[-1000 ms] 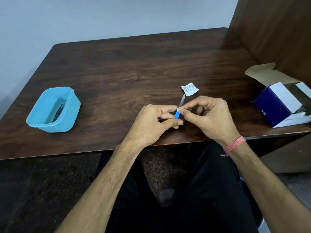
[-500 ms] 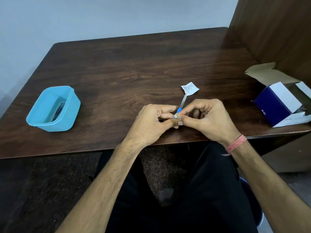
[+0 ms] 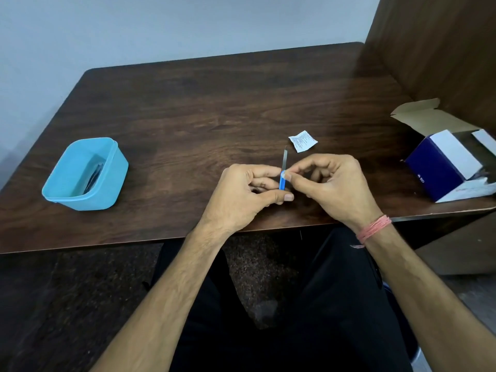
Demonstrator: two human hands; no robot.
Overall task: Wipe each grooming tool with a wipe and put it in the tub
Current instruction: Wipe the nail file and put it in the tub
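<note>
My left hand [image 3: 241,196] is gripping the blue-handled tool [image 3: 283,173]; my right hand [image 3: 332,183] is pinching a wipe against its handle. Tub [image 3: 114,167] sitting far left.

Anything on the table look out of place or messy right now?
Only a torn white wipe sachet lying loose on the dark wooden table beyond the hands, not binned. Nothing is spilled or damaged.

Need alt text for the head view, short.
Over a dark wooden table, the left hand grips a blue-handled metal grooming tool while the right hand pinches it near the handle top. A blue tub sits left, a torn wipe packet just beyond, an open box right.
</note>
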